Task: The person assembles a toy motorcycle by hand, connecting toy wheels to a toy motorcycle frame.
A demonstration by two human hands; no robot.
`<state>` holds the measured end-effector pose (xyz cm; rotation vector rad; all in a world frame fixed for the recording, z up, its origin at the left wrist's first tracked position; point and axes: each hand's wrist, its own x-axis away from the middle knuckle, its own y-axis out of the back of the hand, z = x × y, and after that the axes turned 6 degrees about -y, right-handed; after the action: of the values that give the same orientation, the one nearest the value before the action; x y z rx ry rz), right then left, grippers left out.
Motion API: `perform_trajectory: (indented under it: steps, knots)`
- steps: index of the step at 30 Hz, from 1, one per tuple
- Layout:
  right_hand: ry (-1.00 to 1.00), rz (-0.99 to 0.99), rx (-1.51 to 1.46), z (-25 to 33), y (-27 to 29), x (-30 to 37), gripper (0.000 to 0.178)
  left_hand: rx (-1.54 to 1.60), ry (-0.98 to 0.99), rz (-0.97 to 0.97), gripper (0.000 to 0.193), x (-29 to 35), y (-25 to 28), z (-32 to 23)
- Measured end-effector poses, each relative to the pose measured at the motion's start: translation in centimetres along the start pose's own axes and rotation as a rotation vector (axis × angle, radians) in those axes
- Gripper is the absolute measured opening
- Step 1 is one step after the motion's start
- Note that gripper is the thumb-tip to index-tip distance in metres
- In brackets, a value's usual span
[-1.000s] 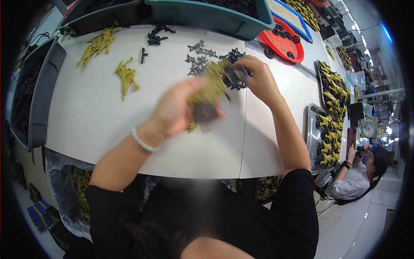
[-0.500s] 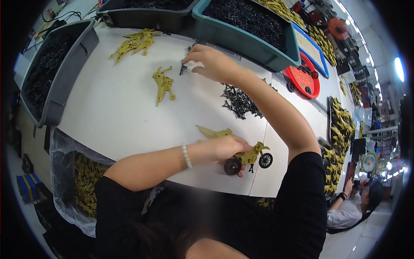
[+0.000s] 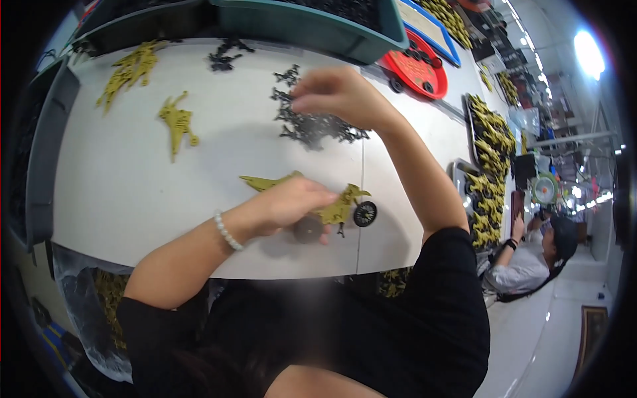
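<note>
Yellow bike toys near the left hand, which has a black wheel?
The toy bike in the left hand: a black wheel shows at its right end. The yellow piece beyond that hand shows none, nor does the lone body farther left.

A white table (image 3: 126, 219) (its edges bowed by the lens) stands above a pale floor (image 3: 544, 351). Toward the right, a bright lamp (image 3: 589, 54) glares near a row of smaller lights (image 3: 524, 40), with a round green fan (image 3: 544, 188) lower down.
</note>
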<state>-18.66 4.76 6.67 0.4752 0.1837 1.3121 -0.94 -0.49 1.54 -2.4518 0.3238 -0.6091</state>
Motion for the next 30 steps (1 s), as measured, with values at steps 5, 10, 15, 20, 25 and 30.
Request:
perform_trajectory:
  steps: [5,10,15,20,25,30]
  knots:
    - [-0.323,-0.041,-0.275,-2.7,0.5,10.8,0.018,-0.101,0.028,-0.018,0.028,-0.1,0.2,0.3]
    - [-0.429,0.097,-0.338,-3.2,-1.2,13.7,0.013,-0.292,0.04,0.001,0.023,-0.3,-0.7,0.5]
    - [-0.367,0.243,-0.34,-3.7,-1.6,13.0,0.014,-0.338,0.074,0.001,0.02,-0.4,-0.7,0.5]
    - [-0.444,0.311,-0.29,-3.7,-1.8,12.3,0.02,-0.346,0.081,0.004,0.019,-0.2,-0.7,0.3]
    - [-0.321,0.333,-0.158,-4.4,-2.1,11.8,0.021,-0.345,0.121,0.015,0.019,0.1,-0.9,-0.2]
    - [-0.367,0.532,-0.057,-3.1,-1.0,10.6,0.02,-0.357,0.121,0.032,0.017,0.1,-0.9,0.1]
